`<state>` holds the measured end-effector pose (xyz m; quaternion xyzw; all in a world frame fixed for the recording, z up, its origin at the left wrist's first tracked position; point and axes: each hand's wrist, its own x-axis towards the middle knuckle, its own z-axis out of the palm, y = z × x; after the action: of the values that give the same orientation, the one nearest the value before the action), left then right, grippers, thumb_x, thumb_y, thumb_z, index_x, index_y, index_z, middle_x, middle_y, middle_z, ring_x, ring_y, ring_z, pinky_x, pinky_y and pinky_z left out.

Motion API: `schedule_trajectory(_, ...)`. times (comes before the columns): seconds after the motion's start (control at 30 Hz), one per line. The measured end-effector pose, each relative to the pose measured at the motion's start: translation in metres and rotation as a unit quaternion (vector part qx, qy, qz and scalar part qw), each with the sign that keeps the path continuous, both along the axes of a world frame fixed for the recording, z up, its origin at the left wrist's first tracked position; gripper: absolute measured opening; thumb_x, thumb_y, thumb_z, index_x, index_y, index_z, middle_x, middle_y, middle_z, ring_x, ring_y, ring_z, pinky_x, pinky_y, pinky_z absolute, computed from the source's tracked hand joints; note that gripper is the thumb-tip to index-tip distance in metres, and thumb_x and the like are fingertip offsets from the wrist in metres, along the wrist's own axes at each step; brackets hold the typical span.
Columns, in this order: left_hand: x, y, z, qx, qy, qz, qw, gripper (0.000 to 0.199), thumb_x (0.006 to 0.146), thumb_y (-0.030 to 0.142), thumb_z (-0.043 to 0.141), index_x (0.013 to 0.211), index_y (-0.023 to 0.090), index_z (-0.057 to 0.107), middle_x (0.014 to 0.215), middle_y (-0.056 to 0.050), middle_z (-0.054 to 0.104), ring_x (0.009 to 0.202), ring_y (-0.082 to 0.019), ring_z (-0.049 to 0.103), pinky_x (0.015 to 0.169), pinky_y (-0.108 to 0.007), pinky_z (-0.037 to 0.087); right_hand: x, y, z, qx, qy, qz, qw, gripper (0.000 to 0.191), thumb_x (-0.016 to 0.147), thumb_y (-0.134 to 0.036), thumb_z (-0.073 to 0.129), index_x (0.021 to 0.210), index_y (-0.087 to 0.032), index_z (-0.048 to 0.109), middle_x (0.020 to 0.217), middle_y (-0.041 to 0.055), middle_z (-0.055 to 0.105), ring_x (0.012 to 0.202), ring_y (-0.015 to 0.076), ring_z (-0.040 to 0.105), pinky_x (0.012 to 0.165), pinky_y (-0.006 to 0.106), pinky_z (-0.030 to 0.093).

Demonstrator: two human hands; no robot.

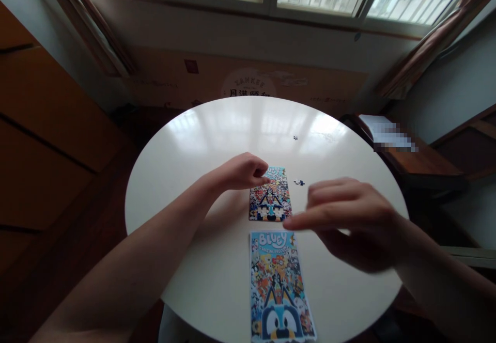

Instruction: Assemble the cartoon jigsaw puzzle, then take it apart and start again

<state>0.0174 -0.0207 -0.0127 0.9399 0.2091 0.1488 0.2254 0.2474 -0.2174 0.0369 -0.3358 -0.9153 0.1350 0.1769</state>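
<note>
A nearly assembled jigsaw puzzle (270, 198) lies mid-table, with pale patches across the dog's face in its lower part. Over its upper left edge is my left hand (250, 171), fingers curled in; whatever they may hold is hidden. My right hand (349, 216), slightly blurred, hovers right of the puzzle. Its index finger stretches toward the puzzle's lower right corner, the thumb hangs apart below, and nothing shows in it. Nearer to me lies a printed Bluey picture sheet (277, 286) with the same design. A few loose puzzle pieces (299, 182) rest to the puzzle's right.
Another small puzzle piece (295, 138) lies farther back on the round white table (174, 177). Beyond the table's right edge stands a brown wooden side table or chair (430, 159) with a pale, pixelated item on it. Windows and a wall are behind.
</note>
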Motion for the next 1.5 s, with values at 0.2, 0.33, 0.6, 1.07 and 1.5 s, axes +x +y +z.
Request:
schedule_trajectory(0.2, 0.004, -0.008, 0.003, -0.074, 0.063, -0.062, 0.993, 0.030, 0.076, 0.028, 0.069, 0.061, 0.020, 0.044, 0.056, 0.005, 0.042, 0.054, -0.010, 0.037, 0.051, -0.028, 0.026, -0.020, 0.100, -0.037, 0.026, -0.070, 0.087, 0.993, 0.028, 0.083, -0.009, 0.051, 0.097, -0.021, 0.072, 0.100, 0.0037, 0.067, 0.083, 0.0128, 0.059, 0.069, 0.027, 0.043)
schedule_trajectory(0.33, 0.004, -0.009, 0.004, -0.115, 0.096, -0.066, 0.986, 0.027, 0.073, 0.030, 0.070, 0.062, 0.020, 0.048, 0.057, 0.005, 0.045, 0.054, -0.010, 0.040, 0.051, -0.027, 0.026, -0.019, 0.099, -0.044, -0.019, -0.065, 0.117, 0.991, 0.036, 0.086, -0.008, 0.052, 0.111, -0.024, 0.072, 0.108, 0.0038, 0.068, 0.087, 0.0124, 0.062, 0.070, 0.025, 0.044)
schedule_trajectory(0.6, 0.005, -0.009, 0.000, -0.119, 0.105, -0.071, 0.985, 0.018, 0.069, 0.030, 0.069, 0.066, 0.019, 0.056, 0.060, 0.004, 0.051, 0.057, -0.011, 0.043, 0.052, -0.026, 0.028, -0.030, 0.115, -0.029, -0.053, -0.149, 0.157, 0.975, 0.028, 0.090, -0.008, 0.057, 0.107, -0.022, 0.074, 0.104, 0.0041, 0.070, 0.091, 0.0137, 0.063, 0.073, 0.026, 0.047)
schedule_trajectory(1.07, 0.006, -0.009, 0.000, -0.104, 0.111, -0.084, 0.985, 0.005, 0.069, 0.020, 0.064, 0.074, 0.020, 0.063, 0.067, 0.003, 0.059, 0.062, -0.012, 0.048, 0.055, -0.025, 0.030, -0.051, 0.119, -0.009, -0.051, -0.258, 0.173, 0.949, 0.015, 0.087, -0.005, 0.059, 0.085, -0.017, 0.068, 0.087, 0.0010, 0.070, 0.073, 0.0116, 0.059, 0.058, 0.026, 0.030)
schedule_trajectory(1.5, 0.003, -0.023, 0.015, -0.042, 0.177, -0.101, 0.978, 0.037, 0.074, 0.048, 0.076, 0.096, 0.021, 0.064, 0.093, -0.004, 0.066, 0.084, -0.021, 0.059, 0.069, -0.030, 0.041, -0.019, 0.114, -0.025, 0.018, -0.173, 0.153, 0.973, 0.021, 0.098, -0.016, 0.051, 0.096, -0.021, 0.072, 0.090, 0.0025, 0.069, 0.087, 0.0122, 0.062, 0.068, 0.023, 0.042)
